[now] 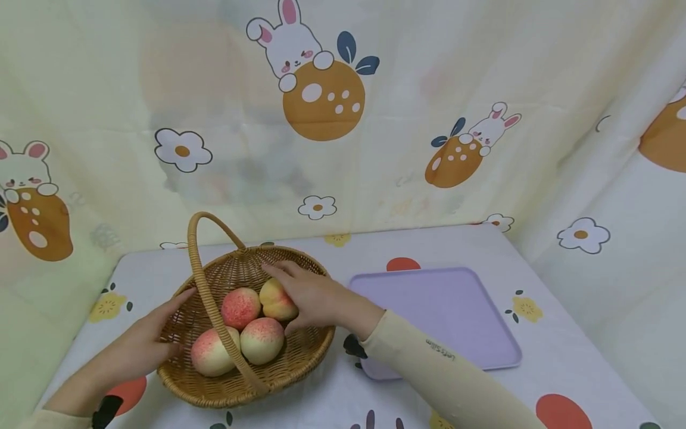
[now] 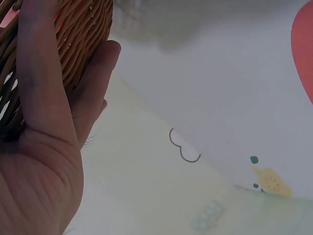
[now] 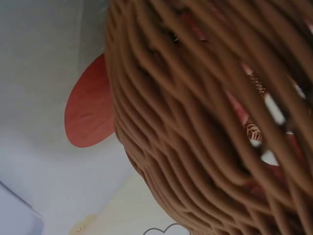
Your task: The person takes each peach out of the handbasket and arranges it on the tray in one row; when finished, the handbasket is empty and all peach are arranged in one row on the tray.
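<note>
A brown wicker basket with a tall arched handle stands on the left of the table and holds several peaches. My left hand grips its left rim; in the left wrist view, fingers lie along the woven wall. Inside the basket, my right hand is spread around a yellow-red peach, its thumb apart from the fingers. Left of that peach sits a redder peach. Two pale pink-topped peaches lie nearer, one partly behind the handle. The right wrist view shows mostly basket wall, hiding the right hand.
A flat lilac tray lies right of the basket, partly under my right forearm. The table wears a white cloth with printed fruit and flowers. Curtains with rabbit prints hang behind and at both sides.
</note>
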A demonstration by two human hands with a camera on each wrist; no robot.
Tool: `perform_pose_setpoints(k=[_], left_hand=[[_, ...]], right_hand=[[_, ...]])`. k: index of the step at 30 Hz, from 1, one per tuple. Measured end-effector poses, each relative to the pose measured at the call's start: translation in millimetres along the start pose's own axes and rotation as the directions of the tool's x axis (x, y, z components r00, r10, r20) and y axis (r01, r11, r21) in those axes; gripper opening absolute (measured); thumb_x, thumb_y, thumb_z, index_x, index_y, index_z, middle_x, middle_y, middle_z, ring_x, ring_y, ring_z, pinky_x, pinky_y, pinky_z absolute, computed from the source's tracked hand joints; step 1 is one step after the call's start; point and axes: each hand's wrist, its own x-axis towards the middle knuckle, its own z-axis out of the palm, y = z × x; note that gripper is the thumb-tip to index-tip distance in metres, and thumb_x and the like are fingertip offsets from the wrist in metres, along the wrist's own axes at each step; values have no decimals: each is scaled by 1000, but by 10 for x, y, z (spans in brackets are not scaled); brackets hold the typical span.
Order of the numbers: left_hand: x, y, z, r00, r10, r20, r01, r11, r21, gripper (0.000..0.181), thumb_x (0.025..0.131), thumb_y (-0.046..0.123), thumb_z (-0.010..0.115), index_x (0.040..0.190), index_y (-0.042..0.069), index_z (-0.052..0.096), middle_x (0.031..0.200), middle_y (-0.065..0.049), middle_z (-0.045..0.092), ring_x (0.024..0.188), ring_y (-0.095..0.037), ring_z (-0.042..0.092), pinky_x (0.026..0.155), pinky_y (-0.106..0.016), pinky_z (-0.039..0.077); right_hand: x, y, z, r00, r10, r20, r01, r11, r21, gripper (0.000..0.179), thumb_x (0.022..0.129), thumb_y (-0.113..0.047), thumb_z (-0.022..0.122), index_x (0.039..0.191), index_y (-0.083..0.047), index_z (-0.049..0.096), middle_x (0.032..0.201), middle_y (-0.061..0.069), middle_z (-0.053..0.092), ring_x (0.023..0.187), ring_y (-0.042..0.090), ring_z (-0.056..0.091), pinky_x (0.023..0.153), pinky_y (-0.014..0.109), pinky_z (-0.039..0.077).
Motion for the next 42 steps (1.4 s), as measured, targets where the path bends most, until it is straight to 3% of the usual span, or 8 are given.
perform_pose_setpoints(k=[8, 14, 20, 27, 32, 35, 37, 42], left_hand=[[3, 27, 43, 998, -41, -43, 43, 998, 41, 89, 79, -3, 69, 158, 4, 30, 152, -36, 35, 133, -59, 37, 92, -69, 45], [-12, 34, 42, 997, -62, -40, 64, 996, 59, 92, 80, -2, 69, 160, 7, 26, 151, -37, 34, 134, -61, 35, 91, -68, 45], [-30, 47, 42, 998, -60, -29, 62, 996, 61, 92, 80, -4, 68, 160, 2, 22, 153, -38, 31, 134, -59, 35, 92, -63, 47], [-9, 74, 30, 999, -44, -19, 46, 997, 66, 93, 78, -6, 68, 159, -2, 21, 154, -38, 29, 136, -59, 32, 97, -70, 41], [-14, 55, 24, 998, -58, -11, 58, 997, 60, 93, 78, -6, 68, 158, -4, 21, 153, -39, 28, 136, -60, 31, 97, -71, 39], [-18, 42, 27, 998, -56, -17, 57, 996, 67, 93, 78, -6, 68, 159, -3, 21, 153, -38, 29, 136, -60, 32, 97, -71, 40], [-21, 37, 31, 998, -53, -21, 54, 996, 67, 94, 78, -6, 68, 159, -2, 21, 154, -38, 29, 136, -59, 32, 97, -71, 40], [-19, 27, 36, 999, -41, -28, 43, 997, 66, 93, 79, -4, 70, 159, -1, 22, 153, -38, 30, 136, -59, 32, 97, -71, 40]], right_hand=[[43, -48, 95, 998, 38, 40, -30, 986, -165, 90, 75, -26, 91, 150, -22, 40, 152, 4, 41, 123, 22, 57, 91, 35, 52], [89, -56, 142, 1000, 25, -19, -28, 980, -198, 53, 94, -31, 72, 139, -21, 47, 141, 6, 52, 105, 23, 64, 81, 35, 55], [58, -31, 130, 996, 24, -87, -41, 980, -194, 76, 81, -40, 81, 145, -19, 46, 131, 5, 57, 109, 21, 61, 86, 36, 54], [-76, 109, 10, 976, -18, -216, 50, 989, 142, 78, 66, -41, 87, 135, -24, 56, 128, -5, 52, 109, 11, 56, 89, 30, 50], [-232, 217, -104, 951, -77, -300, 214, 865, 454, 75, 65, -23, 86, 134, -29, 57, 126, -6, 48, 104, 13, 57, 86, 32, 54], [-339, 288, -189, 918, -88, -386, 300, 789, 535, 76, 66, -18, 83, 137, -29, 57, 130, -5, 51, 110, 16, 57, 87, 37, 55], [-427, 347, -252, 897, -70, -437, 327, 769, 548, 77, 67, -19, 81, 139, -29, 55, 133, -6, 53, 112, 17, 57, 90, 39, 54], [-679, 565, -393, 854, 15, -521, 300, 804, 514, 73, 72, -21, 80, 140, -27, 53, 132, -6, 57, 109, 18, 60, 89, 40, 52]])
